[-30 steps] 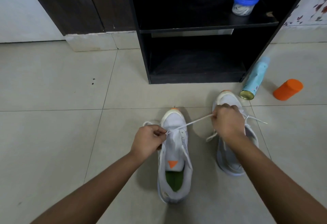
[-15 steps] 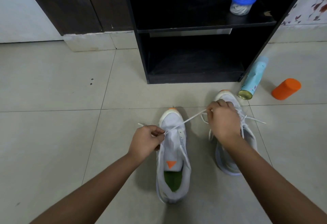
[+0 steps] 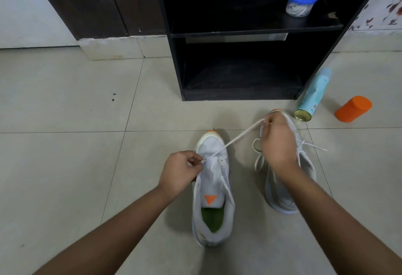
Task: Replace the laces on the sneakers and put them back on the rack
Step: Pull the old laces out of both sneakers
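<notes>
Two white sneakers stand on the tiled floor in front of a black rack [image 3: 237,95]. The left sneaker [image 3: 214,187] has an orange toe tip, an orange triangle on its tongue and a green insole. My left hand [image 3: 181,171] pinches the white lace [image 3: 237,136] at the sneaker's upper left eyelets. My right hand [image 3: 277,144] grips the same lace farther along and holds it taut, up and to the right. That hand covers much of the right sneaker [image 3: 282,194], whose own loose lace [image 3: 313,146] trails beside it.
A light blue spray can [image 3: 313,96] lies by the rack's right foot, an orange container [image 3: 353,108] beside it. A blue-lidded jar [image 3: 301,1] sits on the rack's upper shelf. A dark cabinet [image 3: 95,3] stands at the back left.
My right hand has moved up and away with the lace, drawing more of it through the eyelet. My left hand has stayed at the sneaker's eyelets.
</notes>
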A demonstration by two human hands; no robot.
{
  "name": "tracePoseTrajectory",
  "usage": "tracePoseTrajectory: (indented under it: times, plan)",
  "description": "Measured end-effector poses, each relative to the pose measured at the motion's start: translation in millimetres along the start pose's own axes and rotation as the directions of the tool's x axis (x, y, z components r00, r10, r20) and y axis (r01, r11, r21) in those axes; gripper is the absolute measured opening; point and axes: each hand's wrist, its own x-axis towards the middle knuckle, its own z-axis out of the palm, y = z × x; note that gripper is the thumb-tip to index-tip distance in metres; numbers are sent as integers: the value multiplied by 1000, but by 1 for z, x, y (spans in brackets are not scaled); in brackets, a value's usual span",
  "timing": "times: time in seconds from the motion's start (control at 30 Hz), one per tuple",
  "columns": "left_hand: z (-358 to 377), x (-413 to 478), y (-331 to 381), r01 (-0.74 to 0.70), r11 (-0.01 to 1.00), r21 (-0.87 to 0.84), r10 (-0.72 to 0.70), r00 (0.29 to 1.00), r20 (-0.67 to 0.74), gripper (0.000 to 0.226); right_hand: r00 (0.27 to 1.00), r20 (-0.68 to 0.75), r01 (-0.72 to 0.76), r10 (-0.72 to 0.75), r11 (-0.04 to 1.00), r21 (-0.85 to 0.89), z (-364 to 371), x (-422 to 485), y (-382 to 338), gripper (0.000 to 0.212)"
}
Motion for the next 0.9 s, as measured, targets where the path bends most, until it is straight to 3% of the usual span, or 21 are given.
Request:
tracePoseTrajectory:
  times: [0.07, 0.13, 0.23, 0.3, 0.37, 0.43, 0.5, 0.57, 0.63, 0.7, 0.73, 0.8, 0.9]
  plan:
    - [-1, 4, -1, -12, 998, 60, 13, 1000, -15, 11, 985, -113, -105, 131, 973, 205, -9, 11, 8, 8]
    - [-3, 10, -2, -15, 995, 100, 19, 999, -36, 10, 992, -63, -89, 105, 972, 217, -9, 15, 13, 9]
    - [-8, 18, 1, -50, 986, 156, 60, 996, -60, 10, 967, 257, 14, 4, 997, -70, 6, 7, 13, 24]
    - [-9, 21, 3, -73, 979, 192, 86, 994, -60, 11, 909, 417, 131, 24, 931, -341, 23, -6, 9, 43]
    - [-9, 22, 5, -79, 971, 224, 91, 995, -43, 11, 847, 524, 188, 93, 869, -457, 43, -23, 11, 64]
    - [-10, 20, 4, -84, 970, 228, 94, 995, -37, 11, 806, 569, 242, 163, 787, -568, 57, -41, 22, 67]
    - [-10, 17, -1, -91, 978, 190, 103, 993, -56, 12, 849, 515, 304, 116, 690, -657, 58, -57, 31, 60]
    - [-9, 13, -5, -102, 990, 96, 109, 991, -75, 15, 874, 485, 337, 22, 691, -639, 55, -66, 37, 49]
    - [-7, 9, -5, -168, 986, 15, 168, 982, -83, 25, 811, 584, 360, -36, 818, -449, 48, -69, 39, 36]
    - [-7, 7, 4, -281, 957, -69, 279, 959, -42, 38, 792, 608, 112, -46, 991, -72, 30, -67, 22, 18]
    - [-8, 5, 12, -323, 934, -155, 331, 943, 27, 47, 805, 592, -78, -28, 985, 153, 18, -66, 6, 16]
    - [-9, 1, 32, -313, 867, -387, 420, 877, 233, 67, 848, 528, -291, -39, 799, 526, -9, -59, -25, 22]
    - [1, -5, 60, -122, 827, -548, 423, 778, 465, 68, 873, 481, -391, -85, 469, 792, -51, -41, -63, 23]
